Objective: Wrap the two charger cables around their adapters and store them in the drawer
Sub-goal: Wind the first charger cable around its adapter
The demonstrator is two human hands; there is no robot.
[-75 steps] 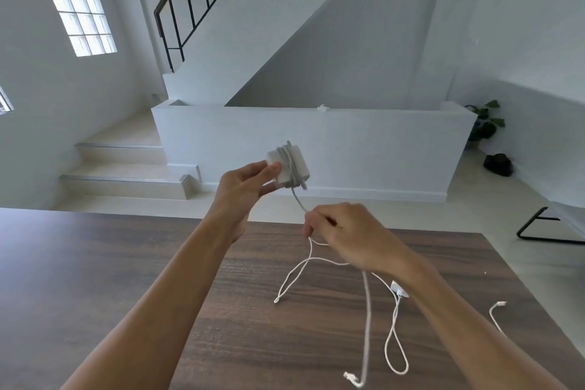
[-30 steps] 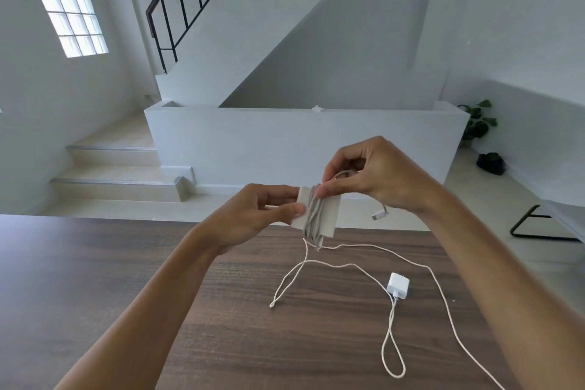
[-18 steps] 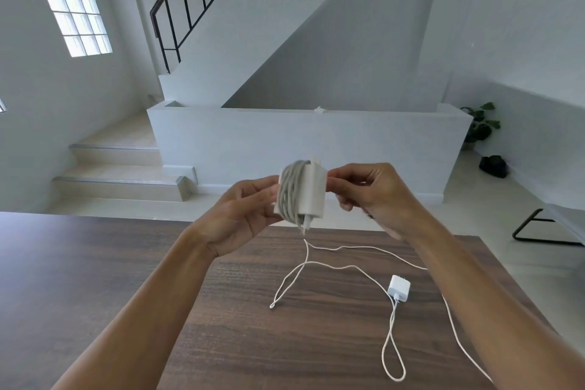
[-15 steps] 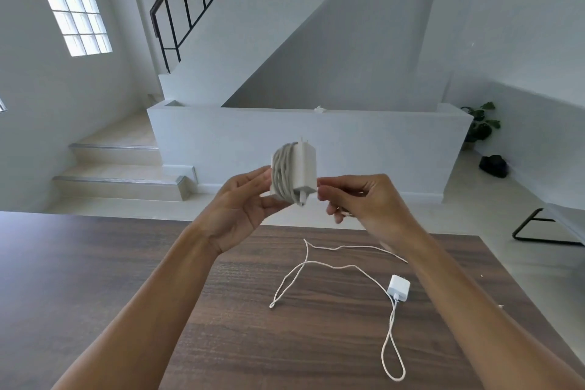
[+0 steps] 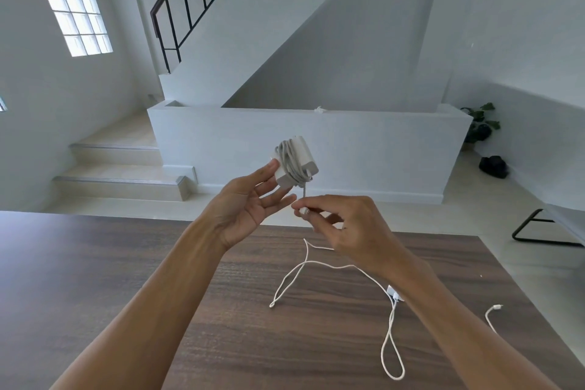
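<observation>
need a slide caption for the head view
Left hand holds wrapped adapter; right hand pinches its cable end above table.

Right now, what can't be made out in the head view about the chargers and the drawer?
- Drawer: not in the head view at all.
- Second adapter: mostly behind the right forearm on the table.
- Cable end of the wrapped adapter: hidden in the right hand's pinching fingers; connector unreadable.
- Left hand: fingertips hold the adapter; its far face is hidden.
- Loose cable at right: only a short stretch shows before the forearm hides it.
</observation>
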